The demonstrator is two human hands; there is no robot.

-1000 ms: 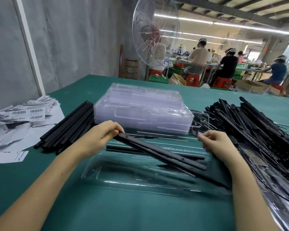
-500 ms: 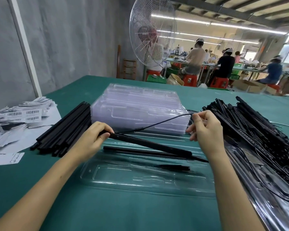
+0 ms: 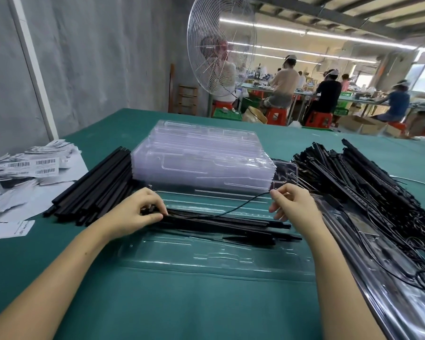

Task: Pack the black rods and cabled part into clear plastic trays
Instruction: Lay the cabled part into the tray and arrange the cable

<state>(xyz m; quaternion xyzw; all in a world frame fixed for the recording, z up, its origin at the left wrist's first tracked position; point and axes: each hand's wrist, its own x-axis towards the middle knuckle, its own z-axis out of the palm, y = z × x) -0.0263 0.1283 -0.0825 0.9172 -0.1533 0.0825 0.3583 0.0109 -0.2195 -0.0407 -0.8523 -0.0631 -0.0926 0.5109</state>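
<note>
Step in hand: seating, by the looks of it. The bundle of slim black rods [image 3: 219, 223] is being laid into the open clear moulded plastic tray [image 3: 231, 262] at the front of the green worktop [image 3: 182, 303].
Left hand [image 3: 138, 213]: the fingers are curled round the bundle's left end, which is held low at the tray's left side.
Right hand [image 3: 295, 204]: the thin black cable [image 3: 243, 203] is pinched between thumb and forefinger and held up over the tray's right half.
Long axis: the rods are laid left to right, roughly along the tray's length, with the free ends pointed right and angled a touch toward the near edge.
Fit: whether they're actually bedded in the grooves can't be told tbh.
Next move, probably: the cable needs to be tucked into its channel and the rods pressed flat, with slack kept off the rim.
Supplies: a stack of empty clear plastic trays [image 3: 201, 163] is parked just behind, and a tangled heap of black cabled parts [image 3: 366, 187] is piled to the right.
</note>
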